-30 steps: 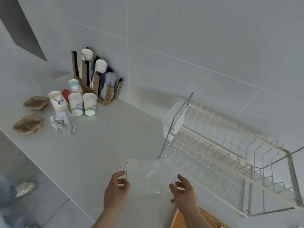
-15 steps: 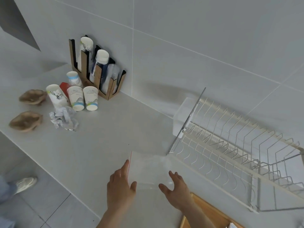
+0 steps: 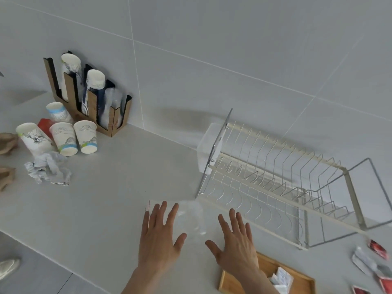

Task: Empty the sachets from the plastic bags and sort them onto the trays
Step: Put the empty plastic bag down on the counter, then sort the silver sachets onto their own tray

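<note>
Seen from my head camera: my left hand (image 3: 158, 240) and right hand (image 3: 235, 244) lie palm down on the pale table (image 3: 101, 209), fingers (image 3: 162, 212) spread apart, gripping nothing. An empty clear plastic bag (image 3: 188, 215) lies flat between them, its left edge under my left fingertips. A wooden tray (image 3: 301, 281) holding white sachets (image 3: 281, 280) sits by my right wrist. Red sachets (image 3: 377, 247) lie further right, below a wire dish rack (image 3: 275, 183).

On my counter (image 3: 118, 187): wire dish rack (image 3: 275, 183) against the wall; cup holder (image 3: 89, 98) with stacked cups; four loose paper cups (image 3: 87, 136); crumpled paper (image 3: 47, 170) beside them.
</note>
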Available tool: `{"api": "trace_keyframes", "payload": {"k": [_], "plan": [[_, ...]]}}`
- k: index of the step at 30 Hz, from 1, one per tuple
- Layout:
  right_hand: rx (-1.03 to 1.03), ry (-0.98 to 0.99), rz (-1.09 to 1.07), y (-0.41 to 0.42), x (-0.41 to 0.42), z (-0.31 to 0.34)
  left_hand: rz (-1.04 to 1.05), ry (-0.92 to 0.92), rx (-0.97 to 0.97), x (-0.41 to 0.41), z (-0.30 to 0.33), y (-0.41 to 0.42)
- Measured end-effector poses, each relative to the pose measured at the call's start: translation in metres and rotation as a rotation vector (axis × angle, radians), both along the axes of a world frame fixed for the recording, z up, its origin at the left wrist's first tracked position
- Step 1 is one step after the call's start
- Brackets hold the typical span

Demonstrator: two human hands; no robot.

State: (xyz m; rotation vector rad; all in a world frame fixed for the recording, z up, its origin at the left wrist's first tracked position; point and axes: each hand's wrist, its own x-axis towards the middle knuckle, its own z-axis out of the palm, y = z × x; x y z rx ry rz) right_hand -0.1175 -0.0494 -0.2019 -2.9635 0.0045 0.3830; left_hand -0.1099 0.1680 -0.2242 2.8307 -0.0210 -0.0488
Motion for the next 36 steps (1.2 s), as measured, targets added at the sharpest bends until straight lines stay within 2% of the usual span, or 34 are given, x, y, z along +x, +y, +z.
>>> {"api": "trace_keyframes", "payload": {"k": [5,9,23,36], "plan": [[0.033,-0.020,-0.104,-0.035,-0.016,0.003,-0.124,0.049,0.004,0.003,0.002,-0.034],[0.042,-0.014,-0.210,-0.071,-0.036,0.007,-0.233,-0.001,0.010,0.002,0.002,-0.073],[0.130,-0.002,-0.633,-0.241,-0.145,0.016,-0.633,0.074,-0.058,-0.032,0.017,-0.272],[0.202,0.019,-0.812,-0.423,-0.191,-0.002,-0.795,0.202,-0.024,-0.067,0.030,-0.463]]}}
